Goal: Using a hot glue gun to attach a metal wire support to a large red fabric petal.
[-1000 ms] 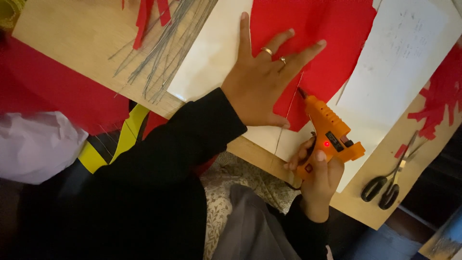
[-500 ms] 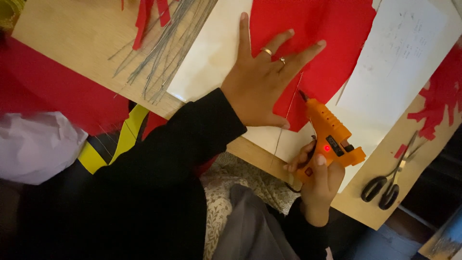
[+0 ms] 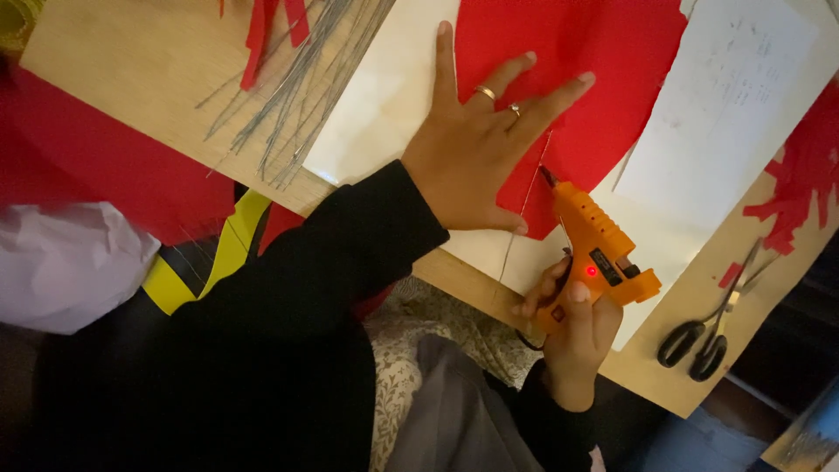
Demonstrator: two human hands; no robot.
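Observation:
My left hand (image 3: 476, 144) lies flat with fingers spread on a red paper sheet (image 3: 603, 79), pressing it onto white paper (image 3: 384, 96). Two rings show on its fingers. My right hand (image 3: 572, 328) grips an orange glue gun (image 3: 599, 249) with a lit red light. The gun's nozzle touches the red sheet's lower edge, just right of my left thumb. A thin wire (image 3: 524, 210) runs along under the left hand toward the table edge.
Black-handled scissors (image 3: 708, 328) lie at the right on the wooden board (image 3: 114, 96). A bundle of thin grey wires (image 3: 297, 87) lies at the upper left with red paper strips (image 3: 271, 26). Red paper scraps (image 3: 800, 188) are at far right. A crumpled pale bag (image 3: 61, 262) sits at left.
The glue gun has shifted slightly; otherwise both hands stay in the same place.

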